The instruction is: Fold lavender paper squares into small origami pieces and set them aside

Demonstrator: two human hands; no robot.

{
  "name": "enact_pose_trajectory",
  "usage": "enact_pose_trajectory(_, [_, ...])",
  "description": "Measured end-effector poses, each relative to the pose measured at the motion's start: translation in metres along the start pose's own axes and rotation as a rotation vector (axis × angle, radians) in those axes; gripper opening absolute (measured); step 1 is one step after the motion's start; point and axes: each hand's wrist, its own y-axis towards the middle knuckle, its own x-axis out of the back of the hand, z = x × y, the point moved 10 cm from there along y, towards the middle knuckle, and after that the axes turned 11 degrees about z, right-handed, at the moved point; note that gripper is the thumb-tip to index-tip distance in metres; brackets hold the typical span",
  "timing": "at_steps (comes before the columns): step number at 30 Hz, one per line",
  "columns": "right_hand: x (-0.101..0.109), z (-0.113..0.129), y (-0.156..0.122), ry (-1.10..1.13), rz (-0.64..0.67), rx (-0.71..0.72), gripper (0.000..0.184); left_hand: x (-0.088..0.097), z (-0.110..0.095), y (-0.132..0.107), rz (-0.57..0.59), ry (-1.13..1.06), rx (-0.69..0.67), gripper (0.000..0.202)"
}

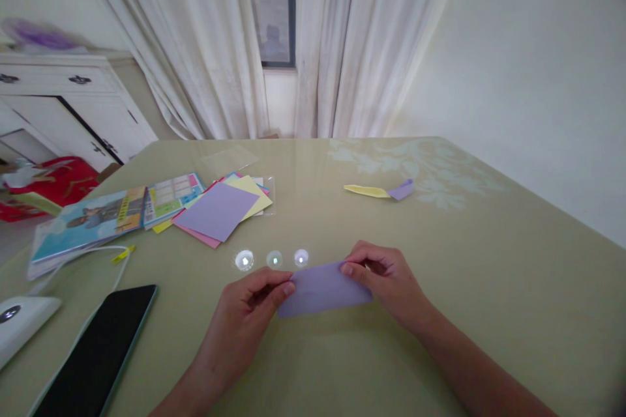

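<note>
A purple sheet of paper [325, 290], folded or cut to a wide strip, is held between my two hands above the near middle of the table. My left hand [252, 306] pinches its left upper corner between thumb and fingers. At the other end, my right hand [384, 277] grips the right upper edge the same way. The paper slants slightly, its right side higher. Beyond my right hand lies a small folded piece of yellow and purple paper [376, 191]. A fanned stack of coloured paper [218, 210] with a purple sheet on top rests to the left.
Booklets [90, 218] lie at the left of the glossy table [464, 273]. In front of them are a black-screened phone [100, 352], a white device [27, 322] and a white cable [122, 273] with a yellow tie. A clear plastic sleeve [229, 158] lies behind the paper stack.
</note>
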Motion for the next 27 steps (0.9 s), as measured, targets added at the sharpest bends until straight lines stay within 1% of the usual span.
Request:
enact_pose_trajectory(3, [0.002, -0.001, -0.001, 0.0, -0.029, -0.029, 0.039, -0.006, 0.005, 0.0, 0.036, -0.047, 0.04, 0.033])
enact_pose_trajectory(6, [0.0, -0.007, 0.0, 0.043, 0.003, -0.069, 0.038, -0.007, 0.007, 0.001, 0.05, -0.044, 0.063, 0.032])
enact_pose_trajectory(9, [-0.002, -0.01, 0.002, 0.064, 0.029, -0.083, 0.036, -0.002, 0.009, 0.001, 0.014, -0.038, 0.073, 0.032])
enact_pose_trajectory(14, [-0.003, -0.015, 0.001, 0.063, 0.019, -0.098, 0.033, 0.003, 0.01, 0.002, -0.032, -0.042, 0.06, 0.034])
enact_pose_trajectory(18, [-0.004, -0.018, 0.0, 0.066, 0.002, -0.131, 0.037, 0.007, 0.008, 0.003, -0.071, -0.043, 0.067, 0.035])
enact_pose_trajectory(23, [-0.01, -0.021, 0.002, 0.133, 0.044, -0.163, 0.042, 0.015, 0.005, 0.004, -0.137, -0.026, 0.076, 0.033])
enact_pose_trajectory(27, [-0.007, -0.023, 0.003, 0.153, 0.008, -0.152, 0.04, 0.016, 0.005, 0.006, -0.124, -0.028, 0.048, 0.036])
